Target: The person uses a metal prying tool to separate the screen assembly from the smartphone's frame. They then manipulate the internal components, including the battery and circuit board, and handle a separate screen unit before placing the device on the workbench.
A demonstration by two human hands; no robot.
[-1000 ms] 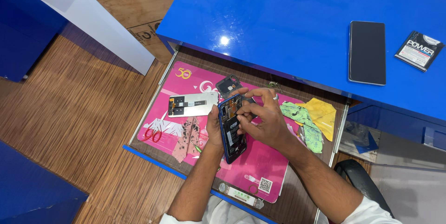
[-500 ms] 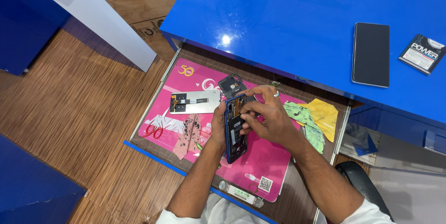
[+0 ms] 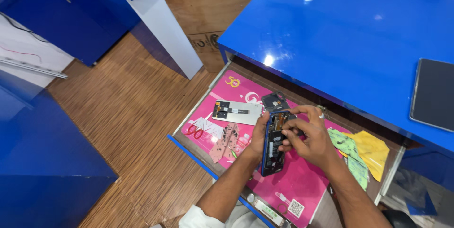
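Note:
An opened phone (image 3: pixel 273 150) with its back off and dark insides showing is held upright over a pull-out tray. My left hand (image 3: pixel 259 135) grips its left edge from behind. My right hand (image 3: pixel 307 138) rests on its upper part, fingers pinched on something small near the top that I cannot make out. A ring sits on one right finger. On the pink mat (image 3: pixel 302 180) under the phone lie a white phone back panel (image 3: pixel 236 112) and a small dark frame piece (image 3: pixel 275 101).
The pull-out tray (image 3: pixel 198 154) juts from under a glossy blue counter (image 3: pixel 350 34). A dark phone (image 3: pixel 434 95) lies on the counter at right. Yellow and green cloths (image 3: pixel 362 150) sit at the tray's right. Pink strips and red-handled scissors (image 3: pixel 208 135) lie at left. Wood floor and blue cabinets stretch left.
The view has swung right and down, so the counter items shifted. Both hands stay on the opened phone; the right fingers have shifted slightly at its top.

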